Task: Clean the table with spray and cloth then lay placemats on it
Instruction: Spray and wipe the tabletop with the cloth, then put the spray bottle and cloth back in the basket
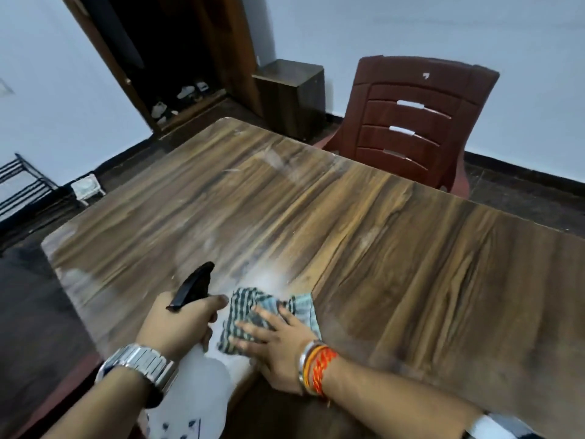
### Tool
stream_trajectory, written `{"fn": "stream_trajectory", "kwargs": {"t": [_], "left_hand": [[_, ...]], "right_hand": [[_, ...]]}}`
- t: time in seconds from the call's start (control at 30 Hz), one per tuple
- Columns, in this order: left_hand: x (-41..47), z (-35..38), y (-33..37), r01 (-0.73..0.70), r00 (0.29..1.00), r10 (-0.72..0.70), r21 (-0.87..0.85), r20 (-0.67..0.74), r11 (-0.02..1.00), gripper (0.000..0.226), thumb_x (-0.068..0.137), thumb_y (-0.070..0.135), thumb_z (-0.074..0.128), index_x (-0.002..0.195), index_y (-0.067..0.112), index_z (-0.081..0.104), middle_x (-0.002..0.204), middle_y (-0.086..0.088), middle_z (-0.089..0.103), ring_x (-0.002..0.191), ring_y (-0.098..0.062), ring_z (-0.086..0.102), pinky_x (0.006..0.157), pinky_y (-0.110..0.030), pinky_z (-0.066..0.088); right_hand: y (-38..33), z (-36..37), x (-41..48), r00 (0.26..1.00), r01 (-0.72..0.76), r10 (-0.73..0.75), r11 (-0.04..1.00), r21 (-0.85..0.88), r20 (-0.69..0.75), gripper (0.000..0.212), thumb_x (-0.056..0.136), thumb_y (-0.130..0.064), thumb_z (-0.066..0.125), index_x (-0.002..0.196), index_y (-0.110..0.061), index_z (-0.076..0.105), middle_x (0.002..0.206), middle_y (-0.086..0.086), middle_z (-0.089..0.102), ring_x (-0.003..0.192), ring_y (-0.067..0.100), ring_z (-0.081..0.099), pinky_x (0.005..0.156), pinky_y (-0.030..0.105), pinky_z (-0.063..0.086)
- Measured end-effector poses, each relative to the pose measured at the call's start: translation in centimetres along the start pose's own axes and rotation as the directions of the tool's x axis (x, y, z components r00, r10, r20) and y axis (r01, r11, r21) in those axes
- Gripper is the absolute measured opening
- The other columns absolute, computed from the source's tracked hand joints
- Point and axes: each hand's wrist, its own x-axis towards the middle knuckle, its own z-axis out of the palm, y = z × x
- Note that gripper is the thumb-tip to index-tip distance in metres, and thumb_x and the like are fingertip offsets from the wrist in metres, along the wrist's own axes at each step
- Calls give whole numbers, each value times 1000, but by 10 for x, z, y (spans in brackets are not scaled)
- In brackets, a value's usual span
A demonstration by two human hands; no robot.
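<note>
Your left hand [177, 324] is curled round the neck of the spray bottle [202, 384], fingers wrapped under its black head. Your right hand [278, 346] lies flat with fingers spread, pressing down on the cloth [250, 312] and gripping nothing.

The bottle looks like light plastic with a smooth, rounded body, so it is probably slippery when wet; the neck is the sound place to hold it. Its long axis runs from the body, hanging off the near edge of the table [380, 248], up and forward, and the nozzle points across the table towards its far side. A pale wet patch lies on the table just beyond the cloth.

The cloth is soft, thin and rumpled, and will likely bunch under a push, so a flat palm should move it better than a pinch. It sits on the table close to the near edge, its length roughly along that edge.

A chair [411, 122] stands at the table's far side. No placemats show.
</note>
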Motion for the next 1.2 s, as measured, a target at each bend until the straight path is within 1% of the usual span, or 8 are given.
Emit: {"fn": "stream_trajectory", "kwargs": {"t": [0.1,0.2,0.4,0.5,0.63,0.7,0.83,1.2], "left_hand": [[-10,-20,-11,-51,999,51,-23,-9,998,25,83,10,75,65,16,58,60,-19,56,44,-26,47,58,-40,43],[-38,-55,-30,-46,999,46,-36,3,998,29,86,6,72,68,21,54,62,-16,52,41,-24,43,57,-40,40],[-86,-92,-65,-49,992,50,-12,115,999,24,75,22,82,70,10,61,57,-12,57,37,-24,47,57,-48,50],[-111,-93,-73,-86,976,85,-6,201,996,21,75,16,82,73,8,63,58,-17,57,36,-23,48,60,-35,45],[-152,-81,-70,-242,914,206,62,350,968,20,73,-1,81,83,-5,64,52,-10,59,41,-15,54,54,-26,39],[-179,-70,-63,-333,861,261,97,436,938,23,71,-6,81,81,0,61,55,-8,59,48,-19,55,52,-25,40],[-235,-42,-43,-473,732,343,77,589,877,32,67,-10,83,79,8,59,66,-5,61,62,-25,58,66,-35,49],[-386,54,-5,-765,339,515,-88,787,638,32,68,0,79,92,7,60,83,-3,68,69,-19,63,64,-30,51]], "right_hand": [[-1,1,-24,999,53,-54,998,19,0,51,93,-45,30,143,-39,34,153,-13,31,144,25,21,111,54,17],[15,-6,-53,985,-160,156,986,-55,-68,51,88,-41,34,137,-34,47,139,-8,52,130,24,47,94,54,47],[-37,10,-182,634,-707,739,673,216,-227,53,90,-37,28,140,-31,44,141,-7,51,136,25,39,102,49,38],[-115,38,-228,691,-641,683,731,235,-239,60,75,-12,51,132,-31,54,130,-8,60,126,22,49,93,46,45],[-202,41,-270,718,-602,683,705,375,-130,63,71,-3,38,124,-28,61,120,-5,65,116,17,56,97,15,38],[-224,23,-290,654,-668,753,618,414,-68,57,80,4,39,125,-20,63,128,4,61,121,21,54,100,5,23],[-260,-41,-331,474,-685,864,483,545,-170,36,85,-5,52,114,-16,69,117,9,67,110,27,61,103,28,41],[-289,-144,-492,-114,-692,927,183,698,-357,29,82,-20,71,110,-18,71,111,5,62,104,18,58,90,18,39]]}}
